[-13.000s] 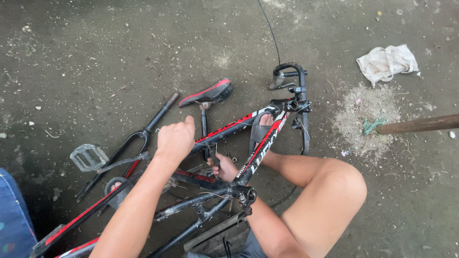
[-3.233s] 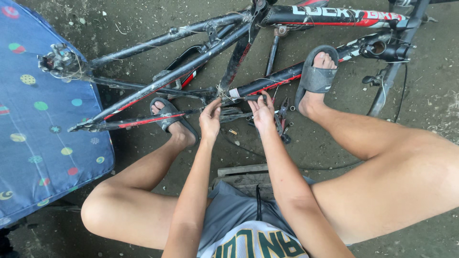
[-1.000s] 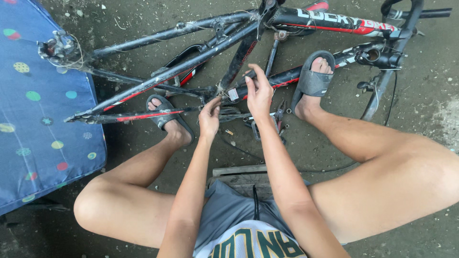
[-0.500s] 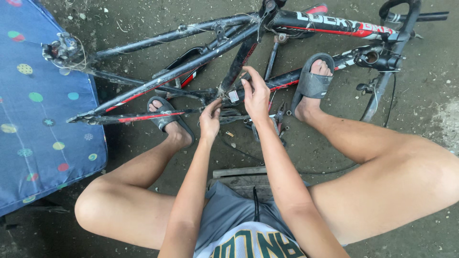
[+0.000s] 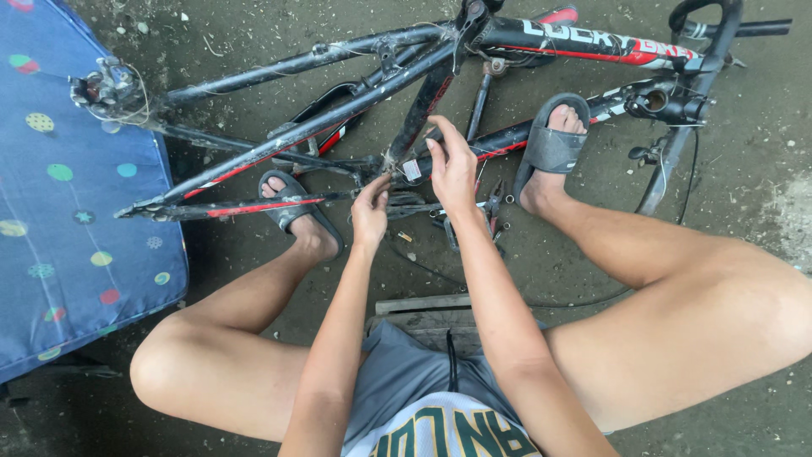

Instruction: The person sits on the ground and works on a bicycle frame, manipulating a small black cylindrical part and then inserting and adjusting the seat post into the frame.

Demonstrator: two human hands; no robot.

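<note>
Right hand [image 5: 452, 165] now lower on bike frame [image 5: 338, 118], left hand [image 5: 370, 211] pinching something hidden.

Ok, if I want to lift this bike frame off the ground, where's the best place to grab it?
Probably the bike frame by its long bare tube at upper left, from above: it lies flat and clear of the left hand, right hand and both feet.

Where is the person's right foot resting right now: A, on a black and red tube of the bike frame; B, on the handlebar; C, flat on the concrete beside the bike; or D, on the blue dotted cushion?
A: the right foot, in a grey sandal, presses on a black and red tube of the bike frame, just right of the right hand.
</note>
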